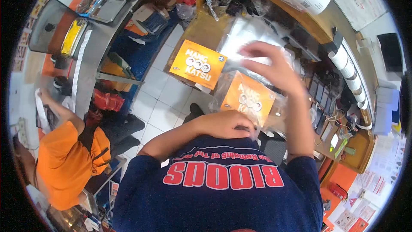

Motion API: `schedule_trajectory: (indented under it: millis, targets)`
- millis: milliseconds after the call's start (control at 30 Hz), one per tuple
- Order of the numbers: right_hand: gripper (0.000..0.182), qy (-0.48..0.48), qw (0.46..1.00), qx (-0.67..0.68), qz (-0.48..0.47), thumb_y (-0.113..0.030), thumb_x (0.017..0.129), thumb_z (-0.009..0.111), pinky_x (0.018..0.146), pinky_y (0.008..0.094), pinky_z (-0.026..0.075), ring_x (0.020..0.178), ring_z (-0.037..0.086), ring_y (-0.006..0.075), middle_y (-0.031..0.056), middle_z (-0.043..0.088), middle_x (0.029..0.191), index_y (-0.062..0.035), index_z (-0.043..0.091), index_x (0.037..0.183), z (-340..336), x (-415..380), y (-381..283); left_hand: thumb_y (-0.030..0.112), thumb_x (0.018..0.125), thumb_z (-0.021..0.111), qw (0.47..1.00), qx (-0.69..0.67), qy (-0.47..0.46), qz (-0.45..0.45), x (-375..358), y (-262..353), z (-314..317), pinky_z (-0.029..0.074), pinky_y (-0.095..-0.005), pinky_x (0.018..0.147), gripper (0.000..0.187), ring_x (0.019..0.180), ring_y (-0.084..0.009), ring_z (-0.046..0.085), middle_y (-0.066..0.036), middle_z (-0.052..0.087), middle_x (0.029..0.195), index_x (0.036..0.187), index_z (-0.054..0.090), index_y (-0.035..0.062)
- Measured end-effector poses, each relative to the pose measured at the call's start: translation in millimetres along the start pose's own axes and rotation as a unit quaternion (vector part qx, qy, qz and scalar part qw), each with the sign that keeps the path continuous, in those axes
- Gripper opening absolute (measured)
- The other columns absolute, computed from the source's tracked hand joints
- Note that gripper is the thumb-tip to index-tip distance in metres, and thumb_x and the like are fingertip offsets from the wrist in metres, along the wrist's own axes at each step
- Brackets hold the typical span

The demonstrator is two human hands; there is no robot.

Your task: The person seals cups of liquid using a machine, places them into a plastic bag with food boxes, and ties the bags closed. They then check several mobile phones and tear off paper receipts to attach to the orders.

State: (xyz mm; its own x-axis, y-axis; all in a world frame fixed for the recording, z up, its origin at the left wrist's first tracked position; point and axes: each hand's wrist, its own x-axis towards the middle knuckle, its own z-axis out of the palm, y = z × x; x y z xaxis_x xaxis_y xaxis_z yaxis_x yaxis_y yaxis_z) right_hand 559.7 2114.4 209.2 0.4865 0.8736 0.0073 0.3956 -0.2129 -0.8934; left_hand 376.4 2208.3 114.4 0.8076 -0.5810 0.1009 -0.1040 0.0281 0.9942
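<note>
Nearest my view, at the lower centre of the frame, my left hand point(235, 125) is curled in against the shirt point(223, 163), its fingers seeming to pinch the edge of a clear plastic bag point(218, 98). Inside it, just beyond, sits the bagged box point(249, 99), printed face up, its lettering slanting down to the right and its top edge facing the upper right; the face looks nearly square, so I can't call a long axis. My right hand point(268, 66) is raised above it, blurred, thumb and fingers apart, apparently holding nothing. I judge this as mid-bagging; handling the bag calls for a steady left pinch and the right hand on loose plastic. Farther up, the second box point(198, 64) lies at the edge of the table point(205, 28), lettering slanting similarly.
</note>
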Motion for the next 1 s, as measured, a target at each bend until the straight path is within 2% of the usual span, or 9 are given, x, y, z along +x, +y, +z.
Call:
schedule_trajectory:
  millis: [67,133,167,267,400,467,700,867,1000]
  targets:
    - [0.074,-0.074,0.996,-0.035,0.041,-0.034,0.075,0.085,0.104,0.0385,0.047,0.12,0.06,0.0307,0.0215,0.061,0.131,-0.0014,0.056,0.135,81,58,71,0.012,0.097,0.062,0.999,-0.026,0.016,-0.017,-20,-17,-1,0.05,-0.0372,0.097,0.017,0.108,-0.0239,0.066,-0.011,0.071,0.115,0.11,0.07,0.0042]
    - [0.126,-0.131,0.947,-0.267,0.125,-0.05,0.062,0.091,0.121,0.055,0.022,0.15,0.019,0.0458,0.0269,0.017,0.163,-0.0131,0.021,0.16,172,89,140,0.014,0.096,0.063,0.988,-0.075,0.136,0.009,-55,-51,-3,0.051,-0.0378,0.094,0.019,0.104,-0.0238,0.067,-0.013,0.071,0.112,0.109,0.071,0.0032]
    - [0.137,-0.166,0.896,-0.372,0.178,-0.052,0.058,0.092,0.116,0.0712,0.014,0.152,0.007,0.0499,0.025,0.003,0.166,-0.0169,0.01,0.163,194,89,120,0.014,0.094,0.065,0.95,-0.197,0.238,-0.041,-79,-99,1,0.052,-0.0373,0.091,0.017,0.1,-0.0231,0.066,-0.012,0.071,0.107,0.106,0.069,0.0017]
    - [0.143,-0.152,0.873,-0.445,0.133,-0.051,0.056,0.093,0.107,0.0822,0.011,0.153,0.001,0.0477,0.0229,-0.004,0.167,-0.0221,0.003,0.163,242,85,155,0.012,0.089,0.07,0.706,-0.424,0.559,-0.101,-117,-209,-2,0.052,-0.0373,0.084,0.019,0.089,-0.0223,0.064,-0.011,0.066,0.102,0.101,0.062,0.0003]
    - [0.134,-0.054,0.868,-0.491,0.046,-0.046,0.053,0.095,0.106,0.0812,0.019,0.151,0.013,0.047,0.0235,0.01,0.166,-0.022,0.019,0.161,258,82,213,0.012,0.087,0.071,0.722,-0.065,0.639,-0.256,-99,-260,2,0.05,-0.0412,0.085,0.025,0.092,-0.0283,0.062,-0.014,0.061,0.108,0.102,0.055,0.0012]
    - [0.131,-0.102,0.868,-0.484,0.056,-0.049,0.051,0.095,0.106,0.0765,0.026,0.146,0.025,0.0457,0.0212,0.024,0.161,-0.0215,0.025,0.158,235,80,197,0.015,0.084,0.074,0.71,0.336,0.561,-0.261,-85,-240,1,0.047,-0.0448,0.086,0.039,0.1,-0.0343,0.055,-0.016,0.056,0.114,0.113,0.052,0.0018]
    - [0.106,-0.181,0.859,-0.404,0.257,-0.059,0.048,0.093,0.105,0.066,0.031,0.129,0.055,0.0309,0.0127,0.061,0.136,-0.0076,0.06,0.134,144,138,249,0.022,0.086,0.071,0.715,0.445,0.472,-0.26,-101,-243,-3,0.043,-0.0495,0.097,0.044,0.114,-0.0397,0.049,-0.015,0.054,0.132,0.128,0.065,0.0109]
    - [0.109,-0.247,0.855,-0.364,0.275,-0.059,0.047,0.093,0.103,0.0695,0.03,0.129,0.055,0.033,0.0124,0.06,0.139,-0.01,0.056,0.138,139,152,265,0.024,0.087,0.07,0.7,0.485,0.461,-0.25,-98,-237,-4,0.042,-0.0525,0.1,0.036,0.118,-0.0407,0.048,-0.015,0.053,0.135,0.121,0.069,0.013]
    - [0.11,-0.211,0.883,-0.351,0.232,-0.051,0.049,0.095,0.106,0.0553,0.037,0.128,0.054,0.0351,0.0169,0.059,0.134,-0.0042,0.052,0.139,139,149,269,0.024,0.084,0.073,0.688,0.502,0.482,-0.205,-96,-239,-12,0.041,-0.0504,0.101,0.03,0.126,-0.0397,0.046,-0.013,0.053,0.13,0.112,0.074,0.0111]
